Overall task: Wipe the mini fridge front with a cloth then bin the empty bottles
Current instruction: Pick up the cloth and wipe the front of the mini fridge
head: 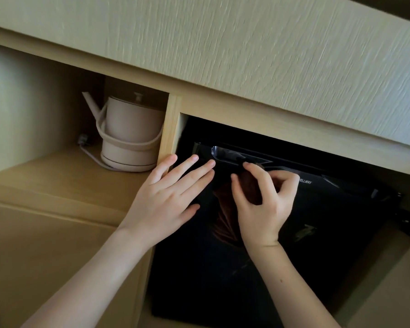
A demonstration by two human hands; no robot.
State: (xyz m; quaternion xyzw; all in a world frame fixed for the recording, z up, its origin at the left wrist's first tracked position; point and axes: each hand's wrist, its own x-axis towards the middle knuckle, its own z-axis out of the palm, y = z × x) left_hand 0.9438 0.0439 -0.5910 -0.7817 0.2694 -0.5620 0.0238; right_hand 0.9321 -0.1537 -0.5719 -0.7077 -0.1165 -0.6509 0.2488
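- In the right-hand compartment of the wooden cabinet (pixel 246 119), the black mini fridge (pixel 317 233) sits with its glossy front facing the camera
- Near the top of the door, a recessed handle (pixel 232 154) runs across; pale brand lettering (pixel 305 181) is printed to its lower right
- Right hand (pixel 263 209): fingers curled round a dark brown cloth (pixel 250 188), pinching it against the fridge front just below the recessed handle
- Cloth position — upper middle of the door; whether the brown folds below the hand are cloth or reflection cannot be told
- Left hand (pixel 166 200): fingers straight and spread, holding nothing, palm laid on the door's upper left corner, the outermost finger against the upright divider (pixel 172 129)
- In the left compartment, a pale kettle (pixel 130 133) stands on its base — its cord (pixel 88 150) trails behind
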